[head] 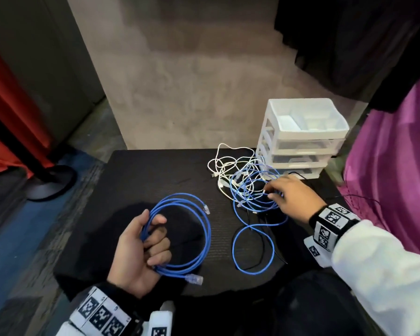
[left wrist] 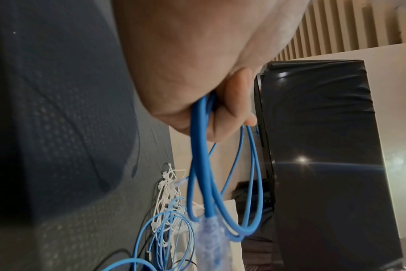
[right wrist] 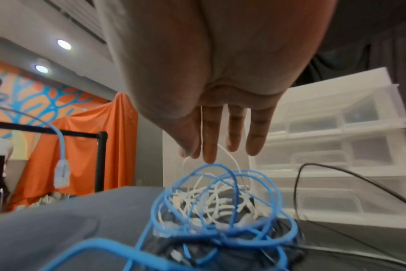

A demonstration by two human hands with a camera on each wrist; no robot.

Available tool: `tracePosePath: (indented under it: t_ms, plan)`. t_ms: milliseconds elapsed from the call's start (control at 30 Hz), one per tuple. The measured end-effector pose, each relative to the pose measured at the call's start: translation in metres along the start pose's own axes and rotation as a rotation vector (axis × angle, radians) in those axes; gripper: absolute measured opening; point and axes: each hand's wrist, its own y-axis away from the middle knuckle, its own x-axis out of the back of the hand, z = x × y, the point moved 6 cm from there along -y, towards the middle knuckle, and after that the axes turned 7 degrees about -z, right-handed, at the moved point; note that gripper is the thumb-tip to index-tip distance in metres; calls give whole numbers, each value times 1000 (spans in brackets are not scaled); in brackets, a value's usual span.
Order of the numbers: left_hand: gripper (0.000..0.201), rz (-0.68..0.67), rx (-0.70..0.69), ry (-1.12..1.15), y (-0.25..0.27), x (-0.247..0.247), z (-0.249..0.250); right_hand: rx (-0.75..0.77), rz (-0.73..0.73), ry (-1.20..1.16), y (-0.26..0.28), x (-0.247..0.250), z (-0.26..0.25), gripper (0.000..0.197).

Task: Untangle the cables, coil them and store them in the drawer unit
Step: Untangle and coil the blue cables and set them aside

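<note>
Left hand [head: 138,253] grips the coiled blue cable [head: 194,229] so it stays wound; right hand [head: 291,197], fingers relaxed, reaches the tangle [head: 245,185] beside the bench's far-right drawer unit [head: 301,139]

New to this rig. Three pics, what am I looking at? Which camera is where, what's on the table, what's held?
No robot here: a person works with bare hands, wearing three cameras. The wide picture comes from the head, looking down; the other two come from the wrists, looking along the fingers.

On the black table lies a tangle of blue, white and black cables, beside a white drawer unit.

The left hand holds a coiled blue cable, fingers curled round it; the left wrist picture shows that grip close up. The right hand reaches into the tangle, fingers fairly straight in the right wrist picture; whether it pinches a strand is unclear.
</note>
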Motion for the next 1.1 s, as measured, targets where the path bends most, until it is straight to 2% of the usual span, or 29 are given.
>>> tracePosePath:
  t_ms: [100, 167, 267, 333, 433, 500, 600, 767, 900, 967, 1000, 1100]
  plan:
    - [34, -7, 11, -18, 2, -5, -3, 12, 102, -101, 17, 19, -31, 8]
    - [35, -25, 22, -22, 3, -9, -6, -2, 133, -412, 38, 30, -67, 8]
    - [36, -58, 37, -30, 2, -18, -11, 38, -74, -939, 70, 20, -133, 20]
    - [36, -89, 46, -37, 1, -25, -14, 31, -177, -1122, 83, 1, -162, 22]
    - [38, -77, 51, -110, -1, -27, -18, -75, -103, -1297, 89, -18, -169, 9]
    - [42, 22, 14, -298, -2, -18, -18, -121, -35, -1392, 90, -20, -165, 7]
    - [42, 122, -34, -610, 0, -5, -15, -130, 45, -1399, 93, -11, -156, 5]
    - [38, 116, -24, -962, 10, 5, -1, -108, 112, -1210, 99, -4, -148, 10]
    - [34, 209, -201, -1203, 15, 12, 22, -83, 122, -908, 111, -6, -143, 14]
    - [38, 279, -357, -1210, 20, 16, 39, -83, 83, -802, 118, -8, -139, 15]
    - [39, 284, -405, -1140, 23, 15, 43, -84, 40, -803, 121, -10, -139, 14]
    - [39, 187, -438, -880, 31, -1, 45, -85, -71, -860, 129, -16, -147, 8]
